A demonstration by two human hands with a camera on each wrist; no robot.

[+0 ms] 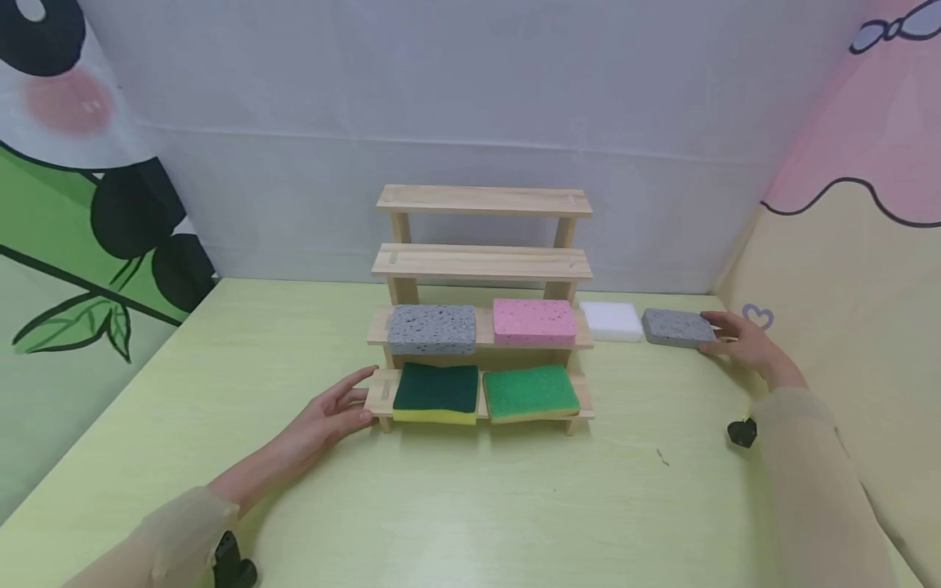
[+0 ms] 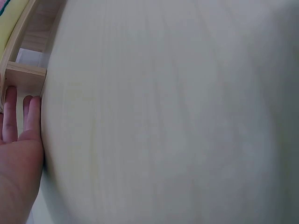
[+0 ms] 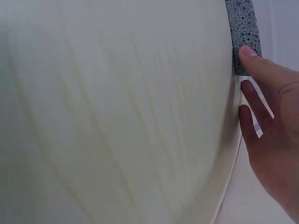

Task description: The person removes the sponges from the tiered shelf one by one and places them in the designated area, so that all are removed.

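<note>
My right hand point(image 1: 746, 347) pinches the right end of a grey speckled sponge point(image 1: 676, 327) lying flat on the table, its thumb on the near side. In the right wrist view the thumb point(image 3: 261, 65) presses that pitted sponge point(image 3: 245, 32). A white sponge point(image 1: 612, 321) lies just left of it. The left hand point(image 1: 327, 416) is at the left end of the lowest step of a wooden stepped rack point(image 1: 481, 262). Its extended fingers point(image 2: 10, 114) reach a wooden leg point(image 2: 25, 79) in the left wrist view.
On the rack's lowest step are a dark green scouring sponge point(image 1: 437, 390) and a bright green one point(image 1: 531, 393). The step above bears a grey sponge point(image 1: 431, 328) and a pink sponge point(image 1: 534, 322). Printed cloth walls point(image 1: 470, 98) enclose the table point(image 1: 515, 506).
</note>
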